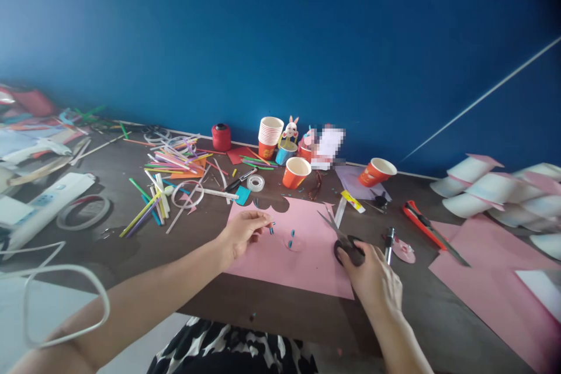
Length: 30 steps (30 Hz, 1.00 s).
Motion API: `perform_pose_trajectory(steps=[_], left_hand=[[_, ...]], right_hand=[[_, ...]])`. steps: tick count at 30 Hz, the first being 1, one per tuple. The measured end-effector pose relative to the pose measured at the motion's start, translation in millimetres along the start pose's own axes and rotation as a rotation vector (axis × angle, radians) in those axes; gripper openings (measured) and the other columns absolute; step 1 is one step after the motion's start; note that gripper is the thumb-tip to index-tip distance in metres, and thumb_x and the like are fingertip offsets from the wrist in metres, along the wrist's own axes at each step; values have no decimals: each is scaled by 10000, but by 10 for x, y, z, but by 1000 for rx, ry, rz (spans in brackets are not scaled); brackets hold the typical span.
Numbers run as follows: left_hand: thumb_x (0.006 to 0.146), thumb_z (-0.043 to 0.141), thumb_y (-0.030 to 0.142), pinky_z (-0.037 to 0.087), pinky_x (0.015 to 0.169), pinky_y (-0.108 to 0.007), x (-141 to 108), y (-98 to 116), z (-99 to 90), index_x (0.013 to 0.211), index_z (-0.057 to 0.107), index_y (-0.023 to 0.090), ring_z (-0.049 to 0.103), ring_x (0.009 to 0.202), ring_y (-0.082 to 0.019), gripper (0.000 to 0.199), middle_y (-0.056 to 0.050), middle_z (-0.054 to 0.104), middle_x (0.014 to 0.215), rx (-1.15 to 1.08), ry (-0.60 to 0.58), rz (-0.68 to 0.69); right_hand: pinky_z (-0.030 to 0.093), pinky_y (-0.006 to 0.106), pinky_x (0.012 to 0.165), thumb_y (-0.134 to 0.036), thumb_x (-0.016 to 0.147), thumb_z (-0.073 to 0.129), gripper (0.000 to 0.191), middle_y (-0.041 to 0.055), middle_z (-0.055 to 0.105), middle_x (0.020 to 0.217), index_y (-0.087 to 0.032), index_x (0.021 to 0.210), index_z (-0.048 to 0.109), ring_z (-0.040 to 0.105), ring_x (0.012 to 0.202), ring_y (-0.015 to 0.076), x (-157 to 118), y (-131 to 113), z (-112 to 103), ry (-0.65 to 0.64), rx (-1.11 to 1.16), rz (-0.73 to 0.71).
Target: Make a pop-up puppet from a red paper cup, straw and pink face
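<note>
In the head view, my right hand (372, 274) grips a pair of scissors (348, 239) by its dark handles; the blades are spread and point up and left. My left hand (243, 231) is closed in a pinch over the pink paper sheet (263, 260), with a small blue-and-dark piece (272, 228) at its fingertips. Right of that hand, a pink round cut-out (298, 245) lies on the sheet. Two small blue-and-dark pieces (290, 242) rest on or beside the cut-out. Scalloped notches run along the sheet's far edge.
Straws and strips (175, 158) are heaped at left, near a tape roll (255, 183). Paper cups (297, 174) stand at the back. A red utility knife (425, 225), blade out, lies at right near pink paper (477, 245). A white cable (65, 269) loops at front left.
</note>
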State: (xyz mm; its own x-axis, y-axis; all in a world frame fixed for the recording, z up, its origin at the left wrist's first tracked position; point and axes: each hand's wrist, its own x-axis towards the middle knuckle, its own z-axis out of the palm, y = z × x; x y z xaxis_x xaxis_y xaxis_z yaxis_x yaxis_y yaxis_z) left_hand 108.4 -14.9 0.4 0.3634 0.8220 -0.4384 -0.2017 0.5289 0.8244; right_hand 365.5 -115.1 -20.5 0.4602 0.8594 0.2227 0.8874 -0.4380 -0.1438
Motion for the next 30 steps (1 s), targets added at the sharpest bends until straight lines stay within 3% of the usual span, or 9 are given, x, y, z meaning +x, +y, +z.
perform_pose_trajectory(steps=[4, 8, 10, 13, 14, 17, 20, 24, 30], left_hand=[[588, 686, 342, 227, 371, -155, 39, -16, 28, 594, 612, 125, 360, 403, -27, 230, 26, 483, 500, 155, 12, 61], [610, 664, 345, 192, 336, -153, 36, -35, 13, 604, 605, 132, 331, 364, -27, 221, 42, 446, 464, 212, -10, 106], [617, 657, 346, 200, 330, -153, 35, -44, 4, 618, 612, 133, 332, 363, -28, 219, 38, 460, 471, 230, -13, 110], [623, 653, 346, 225, 332, -153, 48, -68, -5, 634, 625, 128, 344, 368, -31, 220, 31, 478, 483, 256, -19, 129], [626, 651, 343, 233, 335, -153, 53, -79, -7, 639, 629, 126, 348, 370, -32, 218, 28, 482, 487, 263, -24, 142], [627, 654, 324, 242, 341, -151, 63, -112, -3, 640, 642, 122, 353, 369, -31, 203, 25, 485, 480, 266, -25, 183], [608, 670, 301, 238, 341, -153, 55, -133, 7, 631, 654, 118, 352, 360, -34, 185, 27, 474, 450, 231, -14, 200], [601, 675, 282, 241, 349, -158, 52, -144, 17, 620, 655, 123, 360, 361, -41, 162, 28, 472, 438, 218, 0, 211], [616, 650, 197, 323, 465, -191, 95, -121, -1, 634, 676, 161, 428, 472, -89, 48, -15, 569, 536, 386, 21, 334]], right_hand=[[390, 308, 556, -566, 693, 470, 430, 90, 572, 991, -221, 910, 608, 585, 736, 220, 113, 112, 46, -108, -10, 36], [407, 297, 586, -538, 605, 574, 412, 71, 617, 820, -197, 835, 608, 592, 757, 227, 318, 269, 33, -279, 149, 26], [411, 302, 590, -487, 564, 625, 402, 73, 625, 792, -185, 829, 599, 591, 739, 232, 386, 234, -44, -248, 205, 29], [418, 309, 645, -383, 654, 573, 269, 82, 626, 827, -179, 829, 594, 578, 736, 210, 357, -87, -204, -11, 373, -65], [422, 294, 642, -354, 702, 532, 224, 73, 628, 827, -183, 831, 597, 573, 696, 183, 315, -253, -243, -27, 493, -128], [419, 253, 545, -329, 746, 502, 178, 42, 624, 713, -180, 766, 598, 534, 564, 138, 172, -781, -258, -263, 808, -248], [399, 232, 488, -317, 745, 515, 180, 22, 602, 638, -158, 761, 596, 507, 510, 118, 105, -1139, -155, -431, 996, -254], [345, 205, 420, -294, 712, 546, 148, -31, 526, 511, -152, 685, 576, 421, 408, 76, 134, -1277, -41, -531, 1063, -229], [342, 197, 422, -266, 724, 507, 137, -48, 504, 494, -173, 623, 516, 428, 390, 73, 211, -1242, 13, -507, 996, -269]])
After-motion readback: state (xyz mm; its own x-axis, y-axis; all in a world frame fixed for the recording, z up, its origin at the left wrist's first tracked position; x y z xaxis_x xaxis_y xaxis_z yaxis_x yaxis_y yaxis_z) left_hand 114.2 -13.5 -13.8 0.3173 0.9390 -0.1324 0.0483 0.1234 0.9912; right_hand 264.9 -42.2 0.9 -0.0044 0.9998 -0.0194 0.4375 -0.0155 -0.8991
